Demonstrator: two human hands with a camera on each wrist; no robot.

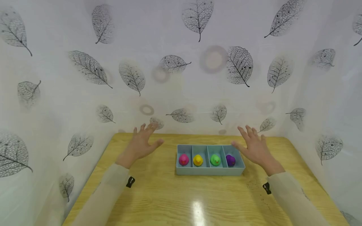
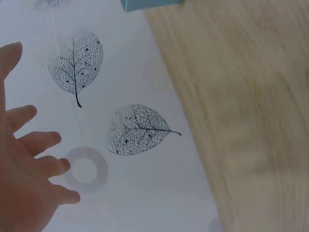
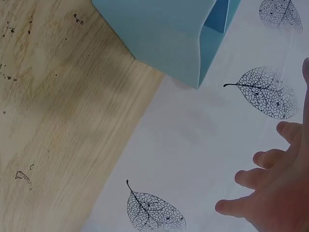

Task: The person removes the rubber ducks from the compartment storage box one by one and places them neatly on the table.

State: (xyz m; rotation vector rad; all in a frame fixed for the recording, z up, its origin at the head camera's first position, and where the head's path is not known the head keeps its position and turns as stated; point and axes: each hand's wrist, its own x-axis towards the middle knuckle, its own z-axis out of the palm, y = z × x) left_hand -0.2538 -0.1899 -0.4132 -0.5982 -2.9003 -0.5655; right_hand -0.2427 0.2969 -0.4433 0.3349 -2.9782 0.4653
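A light blue tray [image 1: 210, 171] with several compartments stands on the wooden table. In its compartments, from left to right, sit a pink toy duck [image 1: 183, 159], a yellow toy duck [image 1: 198, 160], a green toy duck [image 1: 215, 160] and a purple toy duck [image 1: 230, 160]. My left hand [image 1: 140, 145] is held in the air left of the tray, fingers spread and holding nothing. On the other side, my right hand [image 1: 254, 147] hovers by the tray's right end, also spread and holding nothing. Its thumb overlaps the tray's far right corner in the head view.
The wooden table [image 1: 158, 197] carries dark specks on its right part. A white curtain [image 1: 175, 91] printed with dark leaves rises behind the table and along both sides. Both forearms wear light sleeves, each with a black strap piece [image 1: 130, 182] near the wrist.
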